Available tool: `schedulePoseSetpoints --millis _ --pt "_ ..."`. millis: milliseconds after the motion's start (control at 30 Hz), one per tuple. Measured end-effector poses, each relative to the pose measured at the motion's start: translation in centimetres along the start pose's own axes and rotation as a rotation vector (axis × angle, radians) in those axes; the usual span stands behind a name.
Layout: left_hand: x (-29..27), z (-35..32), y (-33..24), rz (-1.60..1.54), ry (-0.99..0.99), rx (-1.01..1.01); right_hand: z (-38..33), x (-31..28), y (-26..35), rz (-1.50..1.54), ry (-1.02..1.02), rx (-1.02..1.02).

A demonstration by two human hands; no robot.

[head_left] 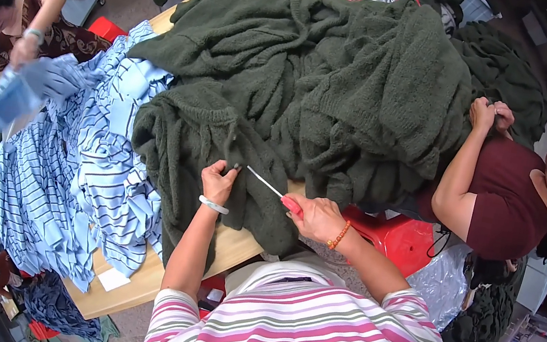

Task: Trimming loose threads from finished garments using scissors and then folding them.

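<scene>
A grey plastic tub (478, 9) stands beyond the far right corner of the light wooden table (237, 249); its contents cannot be made out. A crumpled clear plastic bag (442, 281) lies off the near edge, beside a red plastic stool (404, 244), and what it holds cannot be told. The dark green fuzzy knitted garment (194, 159) lies bunched at the table's near edge, partly hanging over it, its surface folded and creased, against a large heap of similar dark green knitwear (379, 80). The person's left hand (218, 182) pinches a bit of the garment between thumb and fingers. The right hand (319, 219) has its fingers wrapped round a red-handled tool with a thin pale shaft (292, 205), whose tip is just beside the left fingertips. Blue-and-white striped garments (117, 155) cover the table's left end
</scene>
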State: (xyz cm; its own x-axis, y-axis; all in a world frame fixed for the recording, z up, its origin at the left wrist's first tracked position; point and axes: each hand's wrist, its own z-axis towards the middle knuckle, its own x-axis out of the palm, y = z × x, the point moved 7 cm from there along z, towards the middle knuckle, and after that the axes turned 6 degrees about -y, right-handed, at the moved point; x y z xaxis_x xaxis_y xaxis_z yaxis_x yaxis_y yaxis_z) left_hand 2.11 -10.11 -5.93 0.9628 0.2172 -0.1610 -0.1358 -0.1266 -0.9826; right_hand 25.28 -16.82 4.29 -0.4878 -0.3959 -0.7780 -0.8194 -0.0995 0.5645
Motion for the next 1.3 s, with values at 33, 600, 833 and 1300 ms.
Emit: schedulePoseSetpoints --millis 33,600,833,1300 --pt "-0.1 0.1 0.1 0.083 -0.022 0.039 -0.2 0.0 0.5 -0.022 0.039 -0.013" --pt "-2.0 -5.8 4.3 -0.021 0.136 -0.13 -2.0 -0.3 -0.8 0.049 -0.119 -0.061" --pt "-0.9 -6.0 3.2 -0.179 0.035 -0.194 -2.6 0.6 0.0 -0.041 0.085 -0.069" --pt "0.3 -6.5 1.7 -0.039 -0.016 -0.075 -3.5 0.8 1.0 -0.087 0.287 -0.027"
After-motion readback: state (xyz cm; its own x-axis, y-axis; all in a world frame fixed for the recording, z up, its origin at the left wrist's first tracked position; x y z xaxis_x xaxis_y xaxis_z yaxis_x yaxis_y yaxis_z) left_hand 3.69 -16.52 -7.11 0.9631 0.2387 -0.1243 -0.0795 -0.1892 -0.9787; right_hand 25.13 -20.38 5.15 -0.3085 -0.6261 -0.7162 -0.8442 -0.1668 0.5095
